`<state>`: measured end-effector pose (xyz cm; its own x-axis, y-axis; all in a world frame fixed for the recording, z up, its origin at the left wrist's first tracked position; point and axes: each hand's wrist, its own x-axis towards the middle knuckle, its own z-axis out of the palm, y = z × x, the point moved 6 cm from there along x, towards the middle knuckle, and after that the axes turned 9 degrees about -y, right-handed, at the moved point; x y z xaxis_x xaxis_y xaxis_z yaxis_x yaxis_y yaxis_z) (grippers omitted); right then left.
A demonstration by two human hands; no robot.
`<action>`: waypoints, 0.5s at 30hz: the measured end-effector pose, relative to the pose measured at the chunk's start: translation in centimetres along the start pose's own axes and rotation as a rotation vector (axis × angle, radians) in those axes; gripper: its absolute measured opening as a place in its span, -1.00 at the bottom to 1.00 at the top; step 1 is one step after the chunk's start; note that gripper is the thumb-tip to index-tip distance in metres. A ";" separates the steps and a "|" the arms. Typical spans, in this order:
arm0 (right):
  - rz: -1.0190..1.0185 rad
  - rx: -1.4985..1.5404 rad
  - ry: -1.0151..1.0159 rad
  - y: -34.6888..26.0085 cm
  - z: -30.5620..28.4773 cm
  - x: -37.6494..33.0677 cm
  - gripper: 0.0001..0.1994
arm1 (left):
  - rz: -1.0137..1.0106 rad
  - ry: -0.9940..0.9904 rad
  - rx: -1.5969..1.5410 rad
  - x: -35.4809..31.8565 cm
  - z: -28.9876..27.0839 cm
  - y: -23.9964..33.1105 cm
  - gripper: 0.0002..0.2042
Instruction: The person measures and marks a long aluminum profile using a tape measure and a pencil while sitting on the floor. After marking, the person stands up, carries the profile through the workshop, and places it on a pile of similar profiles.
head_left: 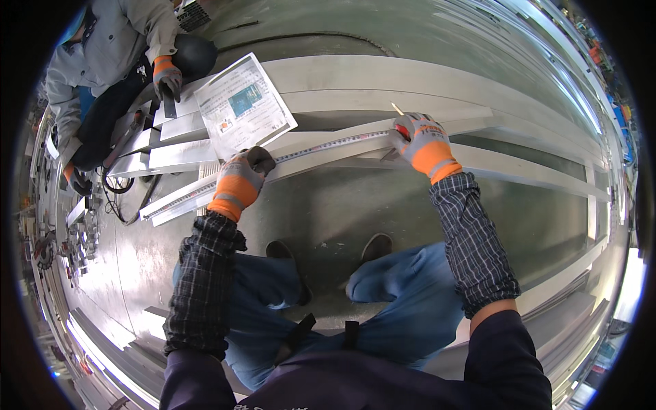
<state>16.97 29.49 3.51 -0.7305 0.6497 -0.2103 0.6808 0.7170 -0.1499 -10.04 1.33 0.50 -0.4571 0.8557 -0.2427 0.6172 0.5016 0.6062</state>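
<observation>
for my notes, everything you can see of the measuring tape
The measuring tape is a narrow, pale strip with dark markings, drawn out nearly straight along a light metal-looking bar. It slants up to the right, passes the left hand, which touches it, and ends at the right hand, where red, possibly its case, shows.

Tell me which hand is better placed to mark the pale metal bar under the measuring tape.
Probably the right hand: it holds a pencil-like stick near the measuring tape, while the left hand is busy at the tape.
</observation>
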 end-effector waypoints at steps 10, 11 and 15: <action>0.123 -0.110 -0.107 -0.1 1.3 0.9 -0.48 | -0.023 0.053 0.214 -0.1 0.9 0.2 -0.87; 0.120 -0.103 -0.141 -0.1 1.5 1.0 -0.46 | -0.012 0.062 0.228 -0.1 0.8 0.1 -0.87; 0.144 -0.161 -0.088 -0.1 2.0 1.4 -0.40 | -0.073 0.001 0.233 0.5 0.1 -1.2 -0.84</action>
<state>16.02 29.83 1.33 -0.6141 0.7287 -0.3032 0.7552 0.6541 0.0424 -10.87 1.16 -0.41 -0.5065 0.8161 -0.2782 0.7138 0.5778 0.3956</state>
